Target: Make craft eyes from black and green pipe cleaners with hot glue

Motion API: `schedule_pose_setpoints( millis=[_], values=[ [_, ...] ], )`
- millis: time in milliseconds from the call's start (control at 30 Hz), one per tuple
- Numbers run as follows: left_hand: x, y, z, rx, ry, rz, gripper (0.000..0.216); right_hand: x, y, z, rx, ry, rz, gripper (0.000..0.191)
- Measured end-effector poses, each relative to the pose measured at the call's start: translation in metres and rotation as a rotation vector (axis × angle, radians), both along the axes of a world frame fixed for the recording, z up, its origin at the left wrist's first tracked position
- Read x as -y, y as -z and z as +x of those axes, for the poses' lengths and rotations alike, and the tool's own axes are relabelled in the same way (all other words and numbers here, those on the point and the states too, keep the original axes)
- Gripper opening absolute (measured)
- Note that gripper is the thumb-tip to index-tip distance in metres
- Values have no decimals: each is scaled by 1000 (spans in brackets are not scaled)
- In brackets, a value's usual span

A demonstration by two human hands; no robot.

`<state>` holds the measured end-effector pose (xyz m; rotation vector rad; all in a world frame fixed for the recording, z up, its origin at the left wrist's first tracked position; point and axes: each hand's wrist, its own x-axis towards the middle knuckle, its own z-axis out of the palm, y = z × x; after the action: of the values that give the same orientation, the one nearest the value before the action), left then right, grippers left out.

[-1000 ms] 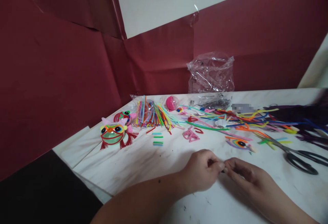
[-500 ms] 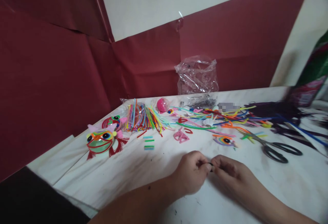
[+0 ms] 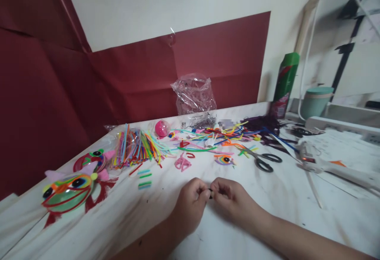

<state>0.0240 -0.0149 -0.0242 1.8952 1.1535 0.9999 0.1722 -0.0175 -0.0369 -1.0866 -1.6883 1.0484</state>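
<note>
Where the two hands meet low in the middle of the head view, a tiny dark piece (image 3: 210, 192) is pinched between them, just above the white table (image 3: 297, 208). The left hand (image 3: 190, 204) curls its fingers inward with the thumb and forefinger closed on one side of the piece; the right hand (image 3: 230, 198) does the same from the other side, fingertips almost touching. The grip looks like one suited to working something too small for a full grasp; what the piece is cannot be told.

At 12 o'clock from the hands lies a pink pipe-cleaner shape (image 3: 181, 163), and beyond it a loose spread of coloured pipe cleaners (image 3: 219, 135). At 10 o'clock sits a bundle of cut coloured sticks (image 3: 135, 149), with short striped offcuts (image 3: 144, 174) nearer. At 9 o'clock rests a finished fish-like craft with big eyes (image 3: 69, 190), set aside at the table's edge. Black scissors (image 3: 263, 160) lie at 1 o'clock, a white glue gun (image 3: 320, 165) at 2 o'clock, both within reach. A crumpled clear plastic bag (image 3: 194, 95) stands against the maroon paper backdrop (image 3: 133, 81). The green spray can (image 3: 284, 83) bears a label too blurred to read.
</note>
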Motion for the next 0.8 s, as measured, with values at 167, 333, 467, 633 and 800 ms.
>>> schedule_pose_setpoints(
  millis=[167,333,467,633,800],
  values=[
    [-3,-3,-2,-6,-15,-11,12,-4,2,-1,-79,-53,-59,20],
    [-5,-7,-4,14,-29,-38,15,-7,7,-3,-199,-112,-105,28],
    [-4,-9,-4,21,9,-64,17,-7,5,-3,-184,-110,-117,19],
    [-3,-8,-2,48,7,-152,20,-9,6,-2,-155,-79,-88,7],
    [-5,-8,0,35,-16,-183,21,-8,6,-2,-83,-20,-42,5]
  ],
)
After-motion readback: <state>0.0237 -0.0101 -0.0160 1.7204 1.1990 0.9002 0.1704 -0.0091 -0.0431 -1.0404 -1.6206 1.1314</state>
